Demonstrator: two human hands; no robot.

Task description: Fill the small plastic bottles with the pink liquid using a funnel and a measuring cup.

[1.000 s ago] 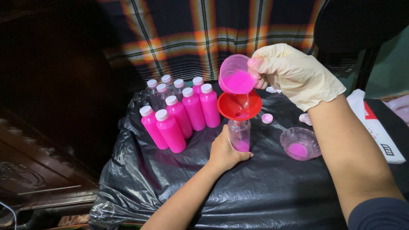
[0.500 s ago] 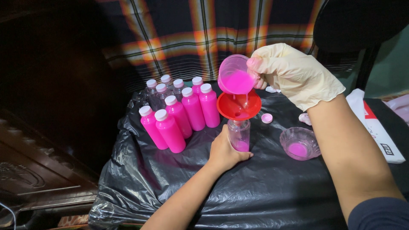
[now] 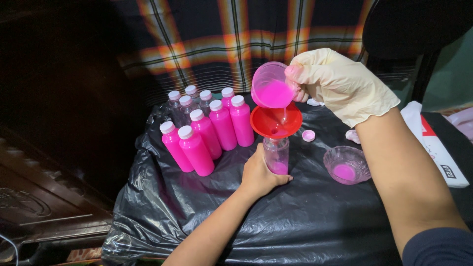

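Reference point: red funnel, seated in the neck of a small clear bottle that stands upright on the worktop, which is covered in black plastic sheeting. Bottle holds a shallow layer of pink liquid at its base. Left hand, bare, wraps the lower part of the bottle just below the funnel; grip closed on the bottle. Right hand, in a cream glove, sits above and to the right of the funnel; grip closed on a translucent pink cup, tilted toward the funnel, pink liquid inside, a thin stream running from its lip into the funnel bowl. Left of the funnel: cluster of filled pink bottles with white caps, upright and touching one another; at the back of that cluster, a few capped bottles look clear. Just right of the funnel: one loose pink cap on the sheeting. Further right and lower: shallow clear bowl with a pink residue. Far right of the funnel, at the worktop edge: flat white package with a red corner patch and dark print. Behind the funnel: dark plaid cloth hanging as backdrop.
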